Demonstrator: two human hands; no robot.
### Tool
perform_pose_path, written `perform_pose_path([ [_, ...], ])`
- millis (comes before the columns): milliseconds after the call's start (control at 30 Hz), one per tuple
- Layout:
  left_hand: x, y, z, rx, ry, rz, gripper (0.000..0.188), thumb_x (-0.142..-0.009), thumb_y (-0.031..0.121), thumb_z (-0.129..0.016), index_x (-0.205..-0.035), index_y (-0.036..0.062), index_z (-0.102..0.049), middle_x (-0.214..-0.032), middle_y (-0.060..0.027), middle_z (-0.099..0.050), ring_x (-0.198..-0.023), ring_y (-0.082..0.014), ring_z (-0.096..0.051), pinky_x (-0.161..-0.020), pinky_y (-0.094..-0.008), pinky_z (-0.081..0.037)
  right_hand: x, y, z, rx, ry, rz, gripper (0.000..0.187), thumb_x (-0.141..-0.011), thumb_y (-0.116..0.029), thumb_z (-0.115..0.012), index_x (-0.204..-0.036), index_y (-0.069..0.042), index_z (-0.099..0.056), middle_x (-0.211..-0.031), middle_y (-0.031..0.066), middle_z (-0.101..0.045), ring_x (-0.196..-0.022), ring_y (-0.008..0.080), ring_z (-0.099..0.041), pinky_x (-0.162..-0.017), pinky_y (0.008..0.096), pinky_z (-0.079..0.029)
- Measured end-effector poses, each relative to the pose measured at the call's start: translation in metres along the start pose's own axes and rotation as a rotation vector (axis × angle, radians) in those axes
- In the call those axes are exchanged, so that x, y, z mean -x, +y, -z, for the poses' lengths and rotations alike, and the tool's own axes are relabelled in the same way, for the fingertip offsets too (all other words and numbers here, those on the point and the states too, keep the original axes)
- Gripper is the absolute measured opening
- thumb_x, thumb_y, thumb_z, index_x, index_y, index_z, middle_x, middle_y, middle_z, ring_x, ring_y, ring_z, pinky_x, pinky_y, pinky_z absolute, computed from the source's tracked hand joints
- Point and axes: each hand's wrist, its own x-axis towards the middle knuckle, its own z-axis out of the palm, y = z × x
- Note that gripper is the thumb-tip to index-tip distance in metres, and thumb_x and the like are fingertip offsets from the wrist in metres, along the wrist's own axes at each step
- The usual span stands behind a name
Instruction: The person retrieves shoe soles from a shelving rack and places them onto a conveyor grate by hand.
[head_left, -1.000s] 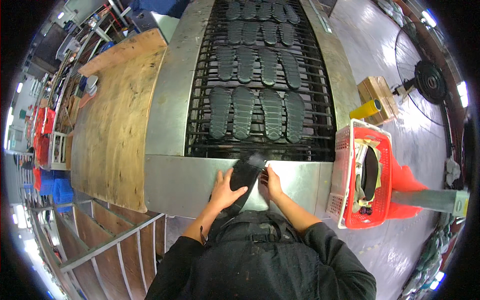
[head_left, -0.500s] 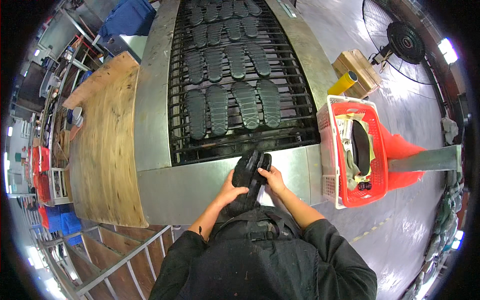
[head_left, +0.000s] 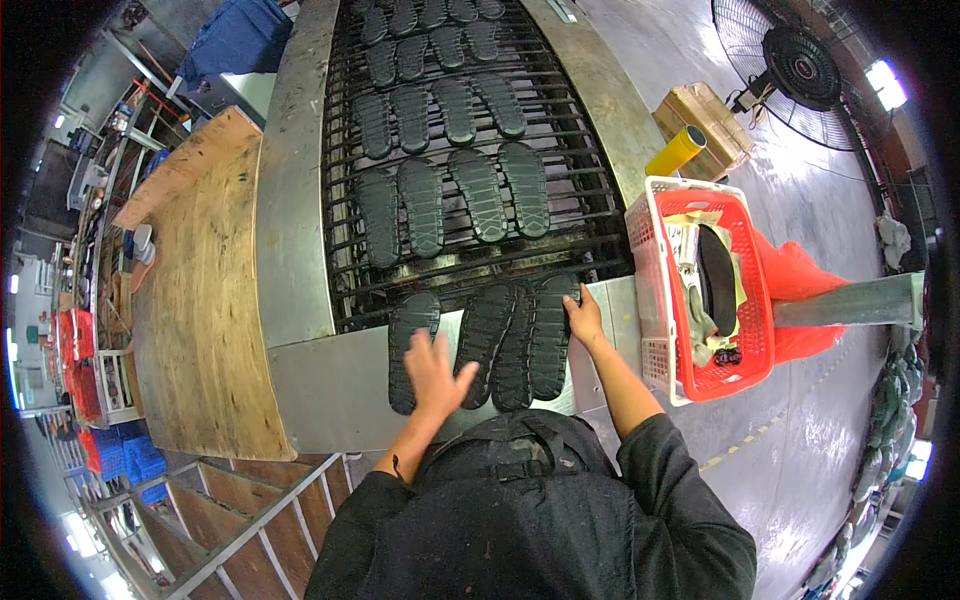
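Several black shoe soles lie side by side, tread up, on the metal ledge (head_left: 330, 385) before me. The leftmost sole (head_left: 402, 380) lies apart from the others; over its right edge is my left hand (head_left: 434, 374), open, fingers spread and slightly blurred. Two middle soles (head_left: 515, 345) touch or overlap. My right hand (head_left: 586, 318) grips the upper right edge of the rightmost sole (head_left: 549, 350), its thumb on top. Beyond the ledge, more soles (head_left: 475, 195) rest in rows on a rack of dark metal bars (head_left: 585, 210).
At right stands a red and white plastic basket (head_left: 752, 350) holding cloth and a dark curved piece. Behind it are a yellow cylinder (head_left: 675, 152), a cardboard box (head_left: 715, 125) and a large fan (head_left: 800, 70). A plywood board (head_left: 200, 310) lies left of the rack.
The soles bunched between both hands are now spread along the ledge. My left hand has let go and moved left; my right hand has moved right. The rack's rows appear slightly higher and farther left.
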Motion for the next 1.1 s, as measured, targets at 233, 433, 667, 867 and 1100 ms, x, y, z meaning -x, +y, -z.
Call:
perform_pose_path([
  [233,0.004,-0.013,-0.035,-0.104,-0.051,-0.009,0.080,-0.087,0.042,-0.069,-0.154,0.0087,-0.043,-0.160,-0.0286,-0.033,-0.148,-0.0530,-0.026,-0.120,-0.0636,-0.019,0.088,-0.096,-0.017,0.404,-0.046,0.550,0.070,-0.085,-0.033,-0.076,-0.142,0.000,-0.052,-0.152,0.0343,-0.039,-0.137,0.0517,-0.042,-0.115,0.0576,-0.033],
  [433,0.032,-0.054,-0.014,-0.151,-0.071,-0.004,0.081,-0.091,0.057,-0.064,-0.153,0.0077,-0.045,-0.164,-0.0251,-0.028,-0.150,-0.0507,-0.021,-0.117,-0.0696,-0.017,0.129,-0.106,-0.055,0.514,-0.318,0.623,0.073,-0.093,-0.050,-0.067,-0.152,-0.011,-0.048,-0.161,0.0340,-0.027,-0.149,0.0507,-0.026,-0.121,0.0578,-0.023],
  [667,0.047,-0.081,0.010,-0.216,-0.175,0.091,0.086,-0.090,0.064,-0.064,-0.158,0.0164,-0.040,-0.167,-0.0259,-0.018,-0.154,-0.0524,-0.007,-0.114,-0.0766,-0.006,0.123,-0.112,-0.082,0.571,-0.300,0.428,0.084,-0.098,-0.058,-0.054,-0.154,0.002,-0.037,-0.159,0.0290,-0.034,-0.150,0.0467,-0.027,-0.123,0.0582,-0.017],
  [867,0.039,-0.078,-0.006,-0.180,-0.101,0.196,0.088,-0.090,0.066,-0.064,-0.158,0.0160,-0.040,-0.168,-0.0290,-0.011,-0.153,-0.0553,0.000,-0.109,-0.0818,-0.004,0.125,-0.108,-0.042,0.684,-0.446,0.594,0.082,-0.093,-0.062,-0.059,-0.153,-0.009,-0.045,-0.162,0.0298,-0.027,-0.153,0.0476,-0.020,-0.123,0.0600,-0.014],
  [1100,0.003,-0.052,-0.014,-0.194,-0.099,0.173,0.087,-0.088,0.069,-0.063,-0.154,0.0148,-0.047,-0.166,-0.0296,-0.018,-0.151,-0.0592,-0.007,-0.107,-0.0838,-0.007,0.104,-0.114,-0.068,0.699,-0.436,0.600,0.083,-0.089,-0.068,-0.060,-0.153,-0.016,-0.049,-0.165,0.0272,-0.026,-0.154,0.0477,-0.018,-0.120,0.0673,-0.011],
])
